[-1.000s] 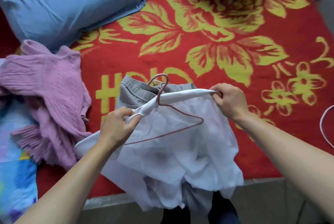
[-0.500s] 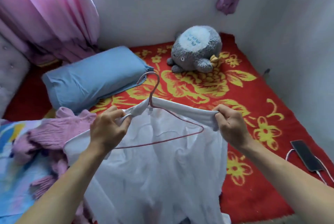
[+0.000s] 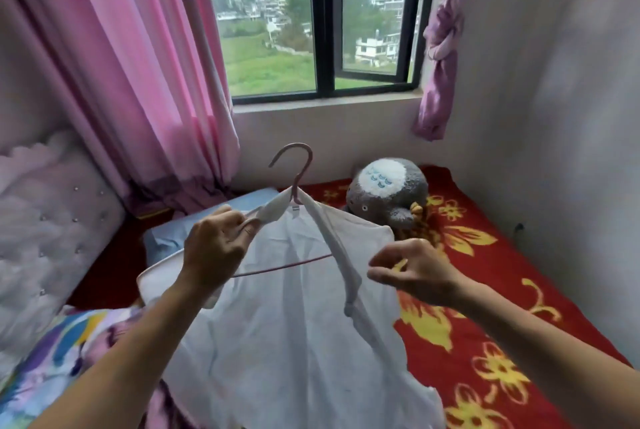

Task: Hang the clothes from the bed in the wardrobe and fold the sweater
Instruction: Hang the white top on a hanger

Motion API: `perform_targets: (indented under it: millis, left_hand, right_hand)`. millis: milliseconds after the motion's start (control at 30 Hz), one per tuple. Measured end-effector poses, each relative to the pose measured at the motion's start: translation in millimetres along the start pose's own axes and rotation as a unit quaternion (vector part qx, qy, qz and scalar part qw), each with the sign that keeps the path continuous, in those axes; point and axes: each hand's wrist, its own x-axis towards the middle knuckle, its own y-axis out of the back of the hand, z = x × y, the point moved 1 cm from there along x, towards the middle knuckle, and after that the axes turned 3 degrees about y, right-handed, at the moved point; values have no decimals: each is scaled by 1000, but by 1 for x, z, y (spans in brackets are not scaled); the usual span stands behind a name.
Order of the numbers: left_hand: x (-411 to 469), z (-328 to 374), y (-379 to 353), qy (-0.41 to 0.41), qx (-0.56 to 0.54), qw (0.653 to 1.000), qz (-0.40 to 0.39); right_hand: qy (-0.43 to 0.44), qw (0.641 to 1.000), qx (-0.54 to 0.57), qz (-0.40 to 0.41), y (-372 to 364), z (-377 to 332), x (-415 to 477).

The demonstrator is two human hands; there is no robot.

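A white garment [image 3: 287, 317] hangs on a pink wire hanger [image 3: 294, 168], held up in front of me above the bed. My left hand [image 3: 214, 248] grips the hanger's left arm together with the garment's neckline. My right hand [image 3: 412, 272] is off the cloth, fingers loosely spread, just right of the garment's right shoulder. A strip of the pink knitted sweater [image 3: 159, 401] shows low on the left, mostly hidden behind my left arm and the white garment.
A red bedspread with yellow flowers [image 3: 485, 342] covers the bed. A grey plush toy [image 3: 388, 193] sits at its far end, a blue pillow [image 3: 162, 238] and a padded headboard [image 3: 45, 231] on the left. Pink curtains [image 3: 131, 75] flank the window [image 3: 322, 23]. A colourful sheet [image 3: 45, 366] lies lower left.
The hanger with the white garment has been lifted higher as my view rose to the window. My right hand has let go of the garment's right shoulder and opened.
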Motion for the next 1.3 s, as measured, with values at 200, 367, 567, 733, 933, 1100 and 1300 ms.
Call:
perform_targets:
  millis: [200,367,567,733,933,1100,1300]
  left_hand:
    - [4,48,29,-3,-146,988,-50]
    - [9,76,67,17,-140,990,-21]
    - [-4,104,108,-32,-27,995,89]
    - [-55,115,101,44,229,972,-39]
    - [-139,133,120,237,255,937,-3]
    - [-213,217,125,236,-47,945,-220]
    - [-284,239,207,316,29,939,133]
  right_hand:
    - [170,965,-110,168,46,-84,45]
    - [251,946,-164,124,47,-118,60]
    - [284,931,-209,93,69,-124,51]
    - [319,917,-214,107,103,-121,35]
    - [337,898,-247,135,105,-100,8]
    - [309,941,-123,63,64,-129,-9]
    - [355,904,193,-140,16,-229,-58]
